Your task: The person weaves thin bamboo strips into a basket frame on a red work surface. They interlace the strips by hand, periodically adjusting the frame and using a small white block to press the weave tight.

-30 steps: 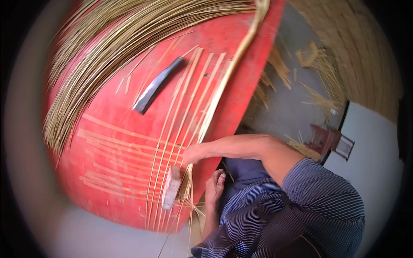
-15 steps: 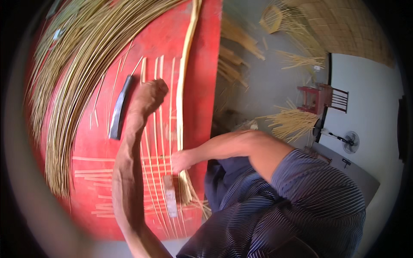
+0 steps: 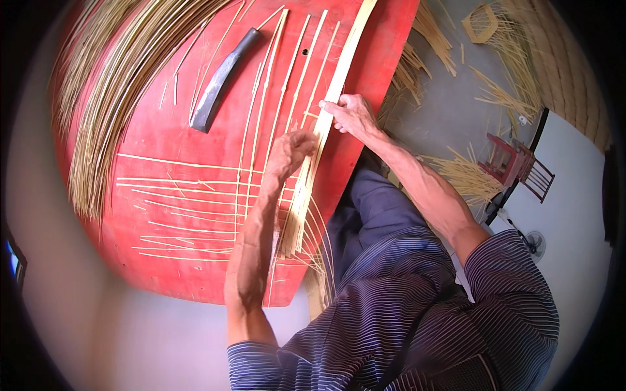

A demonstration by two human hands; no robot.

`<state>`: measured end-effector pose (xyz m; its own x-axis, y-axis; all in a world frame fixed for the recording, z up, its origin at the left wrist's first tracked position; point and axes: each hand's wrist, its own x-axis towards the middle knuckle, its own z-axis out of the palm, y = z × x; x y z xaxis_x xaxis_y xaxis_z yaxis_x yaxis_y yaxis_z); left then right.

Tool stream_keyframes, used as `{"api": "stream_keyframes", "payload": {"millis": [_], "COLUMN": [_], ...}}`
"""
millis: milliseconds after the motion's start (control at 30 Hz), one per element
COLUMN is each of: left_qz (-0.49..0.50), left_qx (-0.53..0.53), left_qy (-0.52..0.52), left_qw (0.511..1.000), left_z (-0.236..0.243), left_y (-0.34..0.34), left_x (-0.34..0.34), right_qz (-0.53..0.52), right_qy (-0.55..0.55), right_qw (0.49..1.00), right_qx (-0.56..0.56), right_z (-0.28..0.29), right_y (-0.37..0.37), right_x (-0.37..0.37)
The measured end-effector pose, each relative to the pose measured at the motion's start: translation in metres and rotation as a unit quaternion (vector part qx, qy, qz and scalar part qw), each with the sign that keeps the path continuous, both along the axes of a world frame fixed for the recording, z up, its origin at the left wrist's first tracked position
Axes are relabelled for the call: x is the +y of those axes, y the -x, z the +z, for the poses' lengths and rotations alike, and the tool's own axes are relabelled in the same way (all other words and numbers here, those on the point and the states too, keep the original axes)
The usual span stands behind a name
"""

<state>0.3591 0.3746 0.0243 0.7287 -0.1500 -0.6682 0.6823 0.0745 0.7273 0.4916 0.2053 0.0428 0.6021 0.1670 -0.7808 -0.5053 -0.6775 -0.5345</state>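
A long bundle of pale, flat bamboo strips (image 3: 340, 68) runs along the right side of a red tabletop (image 3: 176, 215). My right hand (image 3: 353, 115) is closed on it, thumb across the top. Lower down, my left hand (image 3: 291, 154) is curled at the bundle's left edge; whatever its fingers hold is hidden. Thin upright strips (image 3: 282, 91) lie left of the bundle, over several crosswise strips (image 3: 176, 186). A narrow block (image 3: 274, 242) shows partly behind my left forearm.
A dark-handled knife (image 3: 213, 98) lies left of the upright strips. A large sheaf of thin strips (image 3: 124, 111) covers the table's far left. On the floor at right are loose strips (image 3: 466, 176), a reddish wooden chair (image 3: 508, 163) and a fan (image 3: 535, 244).
My right hand has moved up the bundle and now grips it higher. My left hand has come down and right from the upright strips to the bundle. The view has turned.
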Motion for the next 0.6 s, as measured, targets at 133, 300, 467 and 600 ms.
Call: {"api": "stream_keyframes", "payload": {"millis": [133,300,467,600], "left_qz": [-0.013,-0.028,-0.058,0.034], "left_qx": [-0.071,-0.06,-0.094,-0.033], "left_qy": [-0.168,-0.155,-0.209,-0.055], "left_qw": [0.983,0.986,0.972,0.997], "left_z": [0.003,-0.011,-0.019,-0.025], "left_y": [-0.013,-0.024,-0.032,-0.032], "left_x": [-0.013,-0.018,-0.019,-0.014], "right_qz": [-0.09,-0.106,-0.209,-0.217], "right_qy": [-0.026,-0.056,-0.156,-0.148], "right_qw": [0.996,0.989,0.965,0.964], "right_qx": [0.002,-0.084,-0.034,-0.04], "right_z": [-0.027,-0.035,-0.028,-0.021], "right_y": [0.011,0.024,0.033,0.035], "right_x": [-0.002,-0.009,-0.004,-0.002]}}
